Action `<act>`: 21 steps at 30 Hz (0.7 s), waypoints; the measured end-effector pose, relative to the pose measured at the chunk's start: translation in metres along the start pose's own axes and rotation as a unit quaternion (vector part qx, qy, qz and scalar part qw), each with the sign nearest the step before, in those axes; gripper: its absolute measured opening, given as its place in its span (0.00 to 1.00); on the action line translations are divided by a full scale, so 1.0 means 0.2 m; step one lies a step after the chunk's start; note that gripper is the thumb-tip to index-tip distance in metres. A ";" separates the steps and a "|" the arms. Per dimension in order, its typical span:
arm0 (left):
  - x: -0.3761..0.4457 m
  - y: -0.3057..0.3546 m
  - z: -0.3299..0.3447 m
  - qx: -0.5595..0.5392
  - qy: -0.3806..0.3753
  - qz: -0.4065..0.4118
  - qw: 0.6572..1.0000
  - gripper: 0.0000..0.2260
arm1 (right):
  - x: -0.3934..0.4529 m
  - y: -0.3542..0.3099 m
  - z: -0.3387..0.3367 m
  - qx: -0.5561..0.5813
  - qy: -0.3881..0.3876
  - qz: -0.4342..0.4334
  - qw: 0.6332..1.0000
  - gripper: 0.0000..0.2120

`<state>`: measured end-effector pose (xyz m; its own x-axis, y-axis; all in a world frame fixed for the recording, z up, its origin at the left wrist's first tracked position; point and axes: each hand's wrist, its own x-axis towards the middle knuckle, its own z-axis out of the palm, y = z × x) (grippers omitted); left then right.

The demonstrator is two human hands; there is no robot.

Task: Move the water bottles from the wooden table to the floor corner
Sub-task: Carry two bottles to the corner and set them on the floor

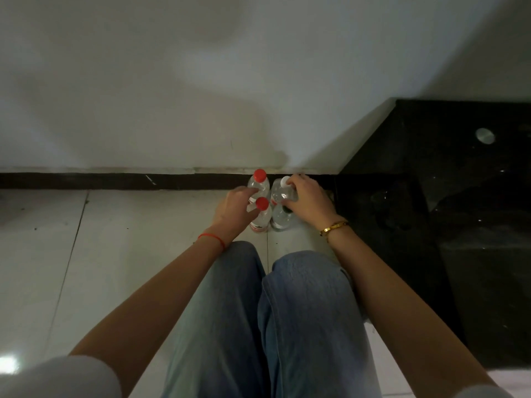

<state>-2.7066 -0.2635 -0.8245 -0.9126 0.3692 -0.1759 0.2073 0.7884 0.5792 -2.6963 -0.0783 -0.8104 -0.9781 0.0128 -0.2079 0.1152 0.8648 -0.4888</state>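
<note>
Four water bottles stand upright in a tight cluster on the floor, a little right of the frame's centre, just in front of the dark baseboard (115, 181). The rear red-capped bottle (259, 182) stands nearest the baseboard; the front red-capped bottle (261, 215) stands just before it. To their right is the white-capped bottle (281, 191), and in front of that a fourth bottle (281, 216) whose cap is hidden under the hand. All four sit touching or nearly so.

The left hand (234, 209) reaches in from the lower left, its fingers curled against the two red-capped bottles; which of them it actually grips I cannot tell. The right hand (309, 201) covers the right pair from above, its fingers curled round the top of the white-capped bottle.

The cluster is boxed in by the baseboard and white wall (172, 81) behind it, and by a black glossy cabinet (431, 211) close on the right. Pale floor tiles (115, 239) lie open to the left. The person's knees in blue jeans (287, 311) close the near side.

The front red-capped bottle has a reddish label band near its base; its writing is too blurred to read.

A red string (212, 239) circles the left wrist, a gold bracelet (334, 227) the right.
</note>
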 end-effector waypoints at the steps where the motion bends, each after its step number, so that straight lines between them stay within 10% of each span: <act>1: 0.00 0.00 -0.02 0.003 0.012 0.007 1.000 0.19 | 0.00 0.00 -0.01 0.000 0.004 -0.002 1.000 0.20; 21: -0.27 0.33 -0.63 0.114 0.067 0.046 0.990 0.25 | -0.26 -0.32 -0.53 -0.015 0.028 -0.007 0.999 0.25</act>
<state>-2.6889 -0.2930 -0.6757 -0.9212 0.3887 -0.0152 0.3524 0.8506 0.3903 -2.6711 -0.0814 -0.6794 -0.9878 0.0273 -0.1532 0.0966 0.8793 -0.4663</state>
